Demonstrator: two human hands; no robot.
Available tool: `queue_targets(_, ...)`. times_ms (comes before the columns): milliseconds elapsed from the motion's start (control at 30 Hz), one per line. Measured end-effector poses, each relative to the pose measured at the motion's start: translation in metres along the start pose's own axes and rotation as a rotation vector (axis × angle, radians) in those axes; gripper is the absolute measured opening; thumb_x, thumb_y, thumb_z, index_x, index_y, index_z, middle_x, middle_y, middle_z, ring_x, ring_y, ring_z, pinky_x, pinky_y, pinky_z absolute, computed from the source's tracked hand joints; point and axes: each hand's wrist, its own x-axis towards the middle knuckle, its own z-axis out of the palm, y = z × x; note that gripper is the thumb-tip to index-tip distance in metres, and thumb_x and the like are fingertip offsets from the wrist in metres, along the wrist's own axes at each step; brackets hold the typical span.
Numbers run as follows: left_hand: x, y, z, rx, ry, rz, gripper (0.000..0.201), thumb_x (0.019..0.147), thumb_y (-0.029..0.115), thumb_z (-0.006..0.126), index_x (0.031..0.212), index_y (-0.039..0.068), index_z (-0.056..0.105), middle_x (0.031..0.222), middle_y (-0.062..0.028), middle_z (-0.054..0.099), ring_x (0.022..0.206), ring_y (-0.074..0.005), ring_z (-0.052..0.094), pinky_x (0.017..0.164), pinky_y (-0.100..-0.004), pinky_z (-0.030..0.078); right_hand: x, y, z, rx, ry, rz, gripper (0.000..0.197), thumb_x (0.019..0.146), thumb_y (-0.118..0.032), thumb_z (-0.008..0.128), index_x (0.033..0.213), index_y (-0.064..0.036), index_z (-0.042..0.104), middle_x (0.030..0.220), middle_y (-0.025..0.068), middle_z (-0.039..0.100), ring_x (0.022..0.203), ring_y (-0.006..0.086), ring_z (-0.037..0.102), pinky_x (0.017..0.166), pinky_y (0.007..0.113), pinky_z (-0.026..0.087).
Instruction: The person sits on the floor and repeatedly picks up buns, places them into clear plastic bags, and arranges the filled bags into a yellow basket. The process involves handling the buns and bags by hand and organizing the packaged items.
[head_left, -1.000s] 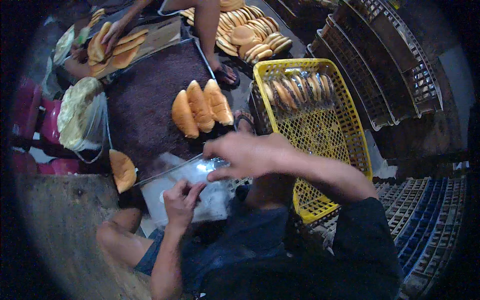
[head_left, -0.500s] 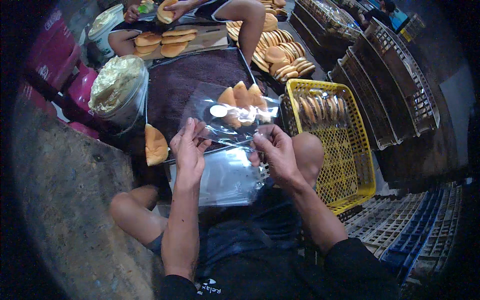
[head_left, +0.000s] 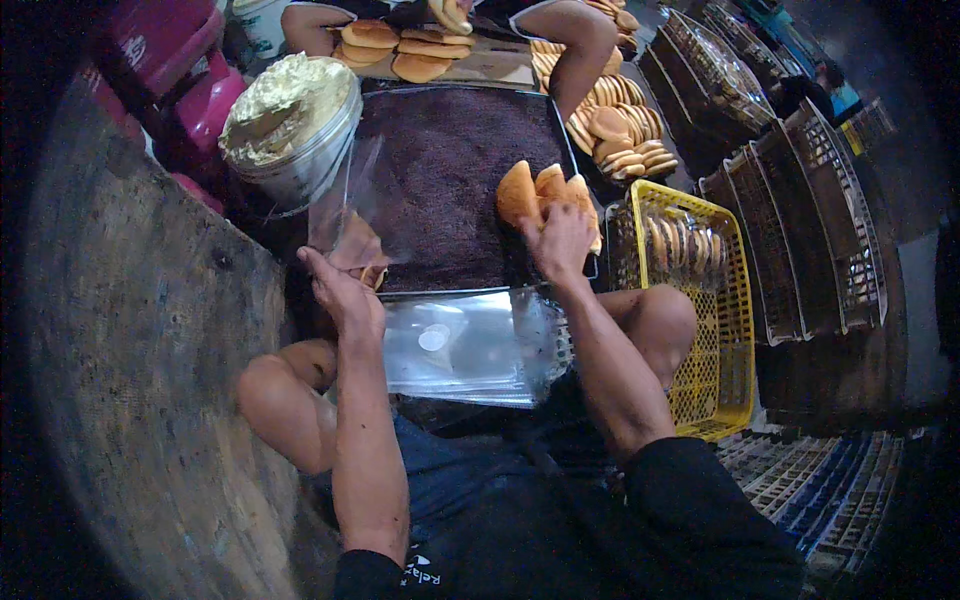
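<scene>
My left hand (head_left: 345, 292) holds a clear plastic bag (head_left: 350, 205) up by its edge, over the left side of a dark tray (head_left: 450, 150). A half bun (head_left: 370, 272) lies just beyond this hand, partly hidden by the bag. My right hand (head_left: 562, 240) reaches forward and closes on the rightmost of three folded golden buns (head_left: 530, 190) standing on the tray. A stack of clear bags (head_left: 470, 345) lies on my lap between my forearms.
A yellow plastic basket (head_left: 715, 330) at the right holds packed buns (head_left: 680, 245). A metal tub of pale cream (head_left: 285, 110) stands at the far left. Another person's arms (head_left: 575, 40) work over more buns (head_left: 615, 135) at the top. Dark crates (head_left: 800, 220) stand to the right.
Both hands were holding the clear bag in front of me. Now the left hand alone holds it, off to the left, and the right hand has reached out to the folded buns.
</scene>
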Motion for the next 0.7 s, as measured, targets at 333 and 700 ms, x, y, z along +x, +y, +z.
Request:
queue_targets(333, 0.037, -0.006, -0.001, 0.352, -0.253, 0.243, 0.070, 0.098, 0.054, 0.028, 0.128, -0.009, 0.041, 0.126, -0.0207, 0.053, 0.116, -0.0339, 0.054, 0.079, -0.0390, 0.057, 0.032, 0.068, -0.157, 1.038, -0.463, 0.170, 0.051, 0.080, -0.028, 0.068, 0.120, 0.0009, 0.056, 0.109, 0.0116, 0.062, 0.100, 0.0176, 0.056, 0.091, 0.030, 0.042)
queue_targets(700, -0.031, -0.026, 0.042, 0.245, -0.444, 0.165, 0.064, 0.098, 0.054, 0.029, 0.125, -0.002, 0.045, 0.108, -0.0177, 0.061, 0.099, -0.0304, 0.063, 0.073, -0.0394, 0.058, 0.022, 0.075, -0.144, 1.128, -0.464, 0.211, 0.051, 0.080, -0.026, 0.069, 0.124, -0.0046, 0.053, 0.103, 0.0122, 0.060, 0.094, 0.0182, 0.056, 0.084, 0.029, 0.044)
